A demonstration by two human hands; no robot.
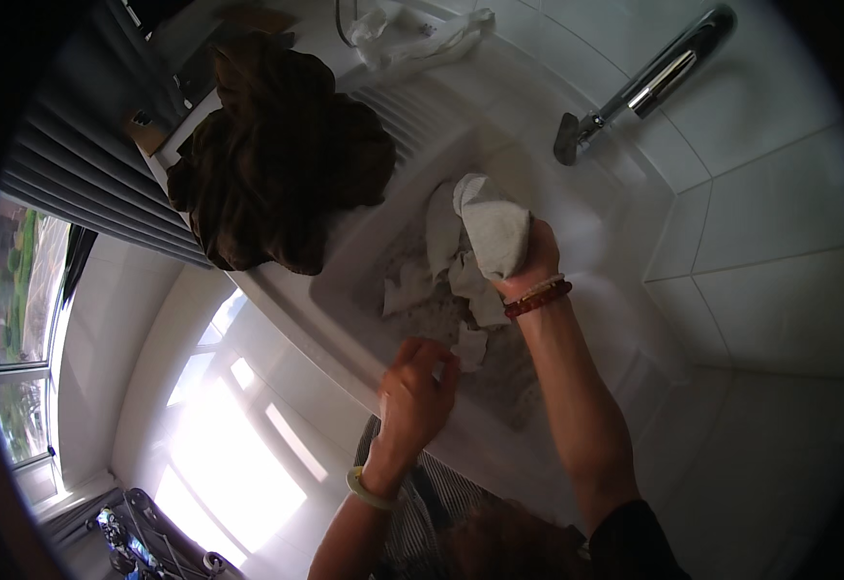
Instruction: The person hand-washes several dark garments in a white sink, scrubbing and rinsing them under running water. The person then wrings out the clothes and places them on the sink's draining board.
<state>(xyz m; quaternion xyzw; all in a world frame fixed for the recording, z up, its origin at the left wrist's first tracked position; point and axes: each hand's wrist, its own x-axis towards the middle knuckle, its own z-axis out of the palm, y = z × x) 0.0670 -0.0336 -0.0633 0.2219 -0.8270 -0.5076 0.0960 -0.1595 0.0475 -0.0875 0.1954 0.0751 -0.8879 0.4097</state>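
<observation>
In my right hand (pixel 539 253), raised over the sink, is a white sock (pixel 496 232) that looks damp. Its cloth covers most of my fingers, so I cannot tell whether it is gripped or partly pulled over them. My left hand (pixel 416 389) hovers lower, by the sink's near edge, with its fingers curled in; whatever it might hold is hidden. Below both hands, several pale pieces of cloth (pixel 412 288) lie in cloudy grey water (pixel 499 382) in the white sink (pixel 335 290).
A heap of dark brown cloth (pixel 282 155) rests on the ribbed drainboard (pixel 407 121) at the left. A chrome faucet (pixel 644 87) juts from the tiled wall (pixel 770 203) at the right. Crumpled white plastic (pixel 422 39) lies behind. A grey curtain (pixel 93 184) hangs far left.
</observation>
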